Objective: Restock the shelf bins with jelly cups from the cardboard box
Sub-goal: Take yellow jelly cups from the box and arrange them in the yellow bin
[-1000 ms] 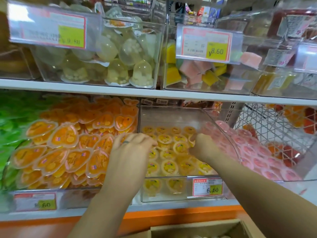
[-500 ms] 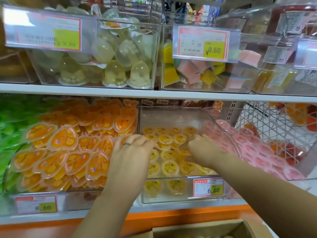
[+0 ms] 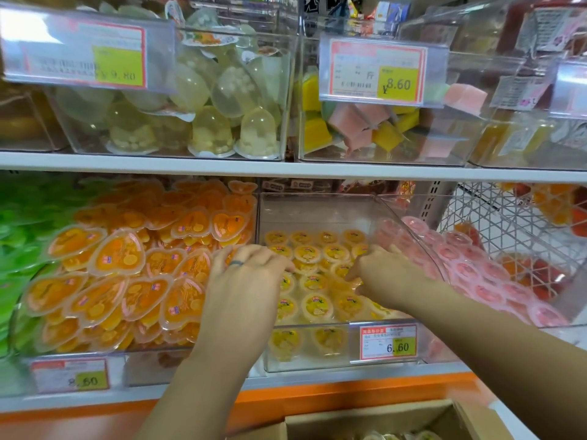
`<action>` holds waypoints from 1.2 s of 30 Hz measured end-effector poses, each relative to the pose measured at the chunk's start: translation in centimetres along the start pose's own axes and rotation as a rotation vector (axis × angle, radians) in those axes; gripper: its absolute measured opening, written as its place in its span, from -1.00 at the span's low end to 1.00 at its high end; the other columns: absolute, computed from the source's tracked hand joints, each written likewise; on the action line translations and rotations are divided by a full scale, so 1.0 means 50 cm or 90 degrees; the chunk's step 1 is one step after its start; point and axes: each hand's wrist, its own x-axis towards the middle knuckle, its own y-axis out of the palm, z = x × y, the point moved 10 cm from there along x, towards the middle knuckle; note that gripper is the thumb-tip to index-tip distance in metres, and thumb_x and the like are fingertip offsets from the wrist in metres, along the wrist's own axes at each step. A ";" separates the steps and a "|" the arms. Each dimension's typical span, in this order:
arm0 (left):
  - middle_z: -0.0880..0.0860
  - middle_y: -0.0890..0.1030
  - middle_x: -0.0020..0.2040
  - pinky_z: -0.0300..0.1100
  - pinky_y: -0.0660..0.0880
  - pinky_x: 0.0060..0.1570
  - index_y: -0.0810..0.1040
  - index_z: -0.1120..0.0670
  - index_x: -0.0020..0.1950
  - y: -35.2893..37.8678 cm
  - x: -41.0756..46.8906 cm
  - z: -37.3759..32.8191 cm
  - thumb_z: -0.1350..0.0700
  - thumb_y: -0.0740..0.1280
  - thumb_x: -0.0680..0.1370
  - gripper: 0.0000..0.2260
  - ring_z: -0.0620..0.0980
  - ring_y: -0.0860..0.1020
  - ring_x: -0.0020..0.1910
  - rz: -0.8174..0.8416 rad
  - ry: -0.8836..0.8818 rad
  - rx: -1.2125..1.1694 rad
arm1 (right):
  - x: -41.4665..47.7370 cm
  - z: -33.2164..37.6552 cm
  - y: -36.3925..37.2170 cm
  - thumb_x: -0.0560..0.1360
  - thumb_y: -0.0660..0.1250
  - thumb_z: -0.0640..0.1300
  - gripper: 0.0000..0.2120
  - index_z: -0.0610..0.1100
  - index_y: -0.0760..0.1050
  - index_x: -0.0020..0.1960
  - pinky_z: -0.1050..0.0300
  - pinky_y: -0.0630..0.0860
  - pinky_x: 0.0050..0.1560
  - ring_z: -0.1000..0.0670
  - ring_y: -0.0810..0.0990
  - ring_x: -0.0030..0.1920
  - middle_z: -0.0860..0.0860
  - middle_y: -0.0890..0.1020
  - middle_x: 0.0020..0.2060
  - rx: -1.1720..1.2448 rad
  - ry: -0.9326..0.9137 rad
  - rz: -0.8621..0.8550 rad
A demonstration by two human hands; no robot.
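Observation:
A clear bin [image 3: 320, 211] on the lower shelf holds several round yellow jelly cups [image 3: 306, 254] in rows. My left hand [image 3: 244, 281], a ring on one finger, reaches over the bin's left wall, its fairly straight fingers lying on the cups there. My right hand [image 3: 387, 277] is inside the bin from the right, knuckles up. Its fingertips and thumb pinch a blurred yellow cup [image 3: 343, 285] near the middle. The cardboard box [image 3: 365, 420] stands open at the bottom edge, with a few cups showing inside.
Left of the bin lie heaped orange heart-shaped jellies [image 3: 127, 274] and green ones [image 3: 16, 249]. Pink cups [image 3: 482, 281] fill the bin to the right, with a wire basket [image 3: 524, 223] behind. The upper shelf [image 3: 286, 168] carries clear bins and hanging price tags.
My right hand has moved left from the bin's right wall towards the middle of the cups. My left hand has shifted slightly right, its fingers reaching further over the cups.

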 end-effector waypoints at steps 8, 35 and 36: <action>-0.08 0.64 -0.12 -0.04 0.25 0.22 0.63 -0.03 -0.06 -0.039 0.012 -0.043 0.26 0.47 0.37 -0.77 0.00 0.59 -0.06 -0.077 0.031 -0.033 | -0.061 -0.021 -0.074 0.57 0.23 -0.03 -0.66 0.13 0.43 0.34 -0.01 0.32 0.27 -0.09 0.40 0.31 0.04 0.47 0.30 0.151 -0.006 -0.140; -0.08 0.32 0.32 -0.21 0.38 0.22 0.36 -0.09 0.39 0.516 -0.485 -0.182 0.10 0.24 0.57 -0.61 -0.09 0.42 0.22 0.560 -0.129 -0.261 | -0.390 0.004 0.547 0.46 0.34 0.10 -0.44 0.16 0.23 0.41 0.07 0.45 0.18 -0.02 0.39 0.32 0.06 0.42 0.31 0.484 0.141 0.164; -0.07 0.30 0.34 -0.17 0.36 0.27 0.33 -0.10 0.42 0.530 -0.496 -0.181 0.10 0.25 0.57 -0.59 -0.06 0.39 0.27 0.563 -0.141 -0.259 | -0.395 0.017 0.579 0.44 0.35 0.16 -0.34 0.17 0.14 0.46 0.02 0.40 0.27 -0.09 0.26 0.42 -0.01 0.27 0.43 0.484 0.138 0.223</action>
